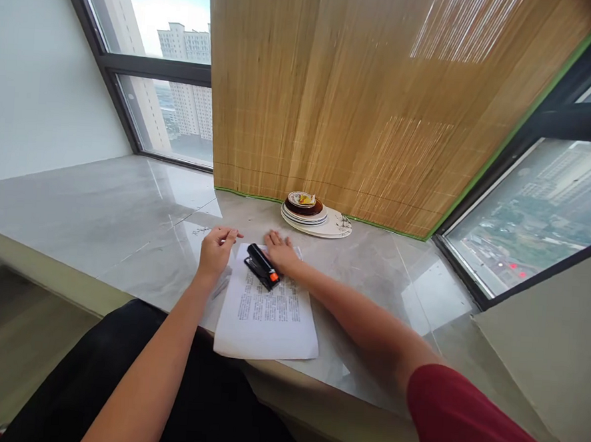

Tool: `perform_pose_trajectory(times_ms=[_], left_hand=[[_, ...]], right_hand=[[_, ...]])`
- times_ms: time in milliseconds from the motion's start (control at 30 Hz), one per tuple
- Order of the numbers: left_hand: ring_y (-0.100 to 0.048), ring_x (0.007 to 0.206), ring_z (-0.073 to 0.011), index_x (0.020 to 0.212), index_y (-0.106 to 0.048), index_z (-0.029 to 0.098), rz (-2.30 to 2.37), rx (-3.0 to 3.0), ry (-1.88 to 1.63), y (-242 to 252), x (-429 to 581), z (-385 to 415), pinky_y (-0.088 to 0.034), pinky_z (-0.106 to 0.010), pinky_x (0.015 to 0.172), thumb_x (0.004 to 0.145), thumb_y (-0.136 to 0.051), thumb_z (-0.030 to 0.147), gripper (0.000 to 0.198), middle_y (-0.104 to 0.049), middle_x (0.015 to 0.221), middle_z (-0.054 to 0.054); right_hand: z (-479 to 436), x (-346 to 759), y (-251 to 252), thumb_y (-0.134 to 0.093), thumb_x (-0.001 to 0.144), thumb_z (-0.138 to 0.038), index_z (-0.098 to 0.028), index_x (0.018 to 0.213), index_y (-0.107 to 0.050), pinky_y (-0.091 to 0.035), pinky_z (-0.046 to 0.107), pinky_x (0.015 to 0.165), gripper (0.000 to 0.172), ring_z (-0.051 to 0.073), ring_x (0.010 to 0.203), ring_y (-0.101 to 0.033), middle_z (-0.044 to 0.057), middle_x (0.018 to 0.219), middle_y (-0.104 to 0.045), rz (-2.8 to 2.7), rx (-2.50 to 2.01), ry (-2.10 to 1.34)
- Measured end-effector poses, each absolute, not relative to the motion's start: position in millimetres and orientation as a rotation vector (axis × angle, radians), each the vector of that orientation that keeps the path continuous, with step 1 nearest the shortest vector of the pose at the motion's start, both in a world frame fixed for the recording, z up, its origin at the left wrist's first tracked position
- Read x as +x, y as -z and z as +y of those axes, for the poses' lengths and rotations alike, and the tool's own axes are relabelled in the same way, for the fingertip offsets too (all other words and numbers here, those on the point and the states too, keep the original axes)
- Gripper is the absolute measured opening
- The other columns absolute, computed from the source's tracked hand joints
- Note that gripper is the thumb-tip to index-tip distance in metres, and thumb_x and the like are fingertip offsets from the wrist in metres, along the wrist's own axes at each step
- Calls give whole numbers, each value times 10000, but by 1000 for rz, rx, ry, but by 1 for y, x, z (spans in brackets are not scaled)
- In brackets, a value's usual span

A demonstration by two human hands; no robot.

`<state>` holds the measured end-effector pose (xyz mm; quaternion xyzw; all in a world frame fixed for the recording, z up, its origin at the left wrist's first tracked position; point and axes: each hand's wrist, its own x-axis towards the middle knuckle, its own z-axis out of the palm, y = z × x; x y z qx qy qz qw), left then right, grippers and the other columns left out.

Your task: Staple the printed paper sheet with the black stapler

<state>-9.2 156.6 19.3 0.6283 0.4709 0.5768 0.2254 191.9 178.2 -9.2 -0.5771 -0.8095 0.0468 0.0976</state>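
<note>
From here I see the right hand (280, 251) flat, fingers spread; just left of it, a black, orange-ended stapler (262, 266) on white printed paper (267, 337). The left hand (216, 249) curls; whether pinching, I can't tell.

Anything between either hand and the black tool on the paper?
Nothing visible. The right hand lies close beside the black tool; between it and the left hand there is only flat paper and countertop. The stacked plates sit farther back, outside both paths.
</note>
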Motion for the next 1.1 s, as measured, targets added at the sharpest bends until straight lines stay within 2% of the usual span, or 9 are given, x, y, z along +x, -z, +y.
perform_pose_trajectory(times_ms=[133,233,367,567,733,867,967,1033,1100], left_hand=[[-608,771,-162,854,-784,175,1360,1612,-1703,-17,-22,164,-471,-269,686,925,-595,407,308,-704,940,-56],[-608,755,-165,833,-772,169,1446,1494,-1797,-15,-29,169,-478,-272,687,914,-596,414,313,-720,914,-59],[-625,769,-172,842,-765,169,1448,1480,-1765,-15,-31,171,-486,-271,688,915,-584,426,323,-739,906,-61],[-696,955,-230,975,-779,186,1156,2114,-1126,-14,-10,157,-524,-335,853,929,-586,365,267,-781,1030,-74],[-658,1156,-281,1280,-684,211,897,2346,-727,-9,2,144,-483,-419,1028,938,-641,361,376,-719,1276,-102],[-625,1178,-321,1289,-641,207,911,2460,-577,-6,3,141,-470,-455,1026,831,-781,360,502,-691,1266,-116],[-621,1163,-331,1234,-644,198,1009,2488,-592,-2,5,142,-465,-469,1023,809,-796,342,473,-688,1221,-115],[-620,1155,-330,1239,-634,200,1027,2489,-597,0,5,142,-464,-473,1027,802,-803,350,492,-684,1213,-111],[-618,1155,-329,1255,-625,200,1038,2462,-609,1,5,142,-470,-473,1025,795,-812,366,524,-677,1225,-112]], right_hand=[[192,155,8,-371,1088,-380,-225,1559,-426,-221,590,1255,499,294,1590,-198,89,1701,-269,-2495,-1433,-186],[190,151,9,-411,1055,-200,-256,1483,-538,-290,461,1255,450,237,1552,-315,37,1637,-418,-2620,-994,-311],[180,168,15,-494,1010,-167,-224,1395,-628,-335,473,1231,412,285,1484,-436,51,1556,-529,-2578,-898,-419],[161,224,17,-568,945,-143,-217,1290,-699,-366,481,1213,376,285,1401,-539,90,1430,-646,-2433,-893,-510],[135,252,0,-463,957,-140,-222,1121,-734,-519,387,1009,327,219,1064,-708,52,1116,-770,-1948,-1143,-519],[92,253,-7,-513,1002,-341,-210,1090,-685,-513,352,847,233,208,910,-664,57,1031,-725,-1845,-1271,-451],[65,246,-2,-758,838,-492,-195,1102,-637,-493,354,838,415,239,952,-634,75,1058,-687,-1979,-1321,-416],[60,241,1,-810,785,-417,-192,1060,-629,-484,343,819,399,238,929,-630,71,1017,-682,-2050,-1326,-394],[63,241,0,-765,810,-280,-194,1029,-641,-475,324,790,266,219,879,-631,58,969,-689,-2075,-1298,-388]])
